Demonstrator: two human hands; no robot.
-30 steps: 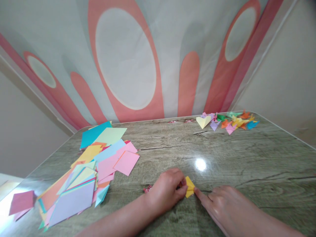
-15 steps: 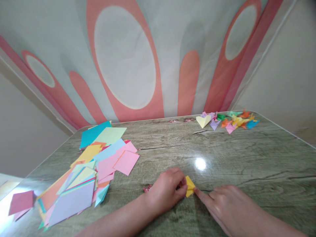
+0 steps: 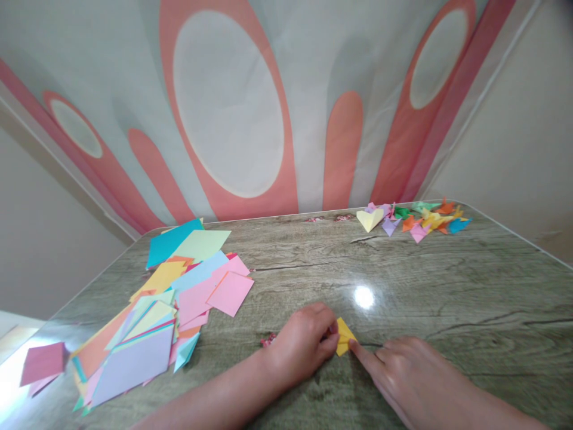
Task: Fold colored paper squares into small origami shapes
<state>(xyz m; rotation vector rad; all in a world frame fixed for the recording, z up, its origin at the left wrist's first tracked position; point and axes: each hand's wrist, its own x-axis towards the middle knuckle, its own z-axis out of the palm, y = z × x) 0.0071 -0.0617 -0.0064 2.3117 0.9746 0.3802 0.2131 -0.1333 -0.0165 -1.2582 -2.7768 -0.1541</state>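
A small folded yellow paper (image 3: 344,335) lies on the wood-grain table near the bottom centre. My left hand (image 3: 308,337) grips its left edge between thumb and curled fingers. From the right, the index fingertip of my right hand (image 3: 405,373) presses on the paper's right side. The other fingers of that hand are curled under, with nothing visible in them. Part of the yellow paper is hidden behind my left fingers.
Loose coloured sheets (image 3: 134,364) spread over the table's left side, with a folded light-blue piece (image 3: 186,352) beside them. Maroon paper (image 3: 43,363) lies far left. Small folded paper figures (image 3: 434,221), including a cream heart-like one (image 3: 369,220), sit at the back right.
My right index fingertip has shifted slightly left, further onto the yellow paper. My left hand keeps its grip. The whole view has moved very slightly.
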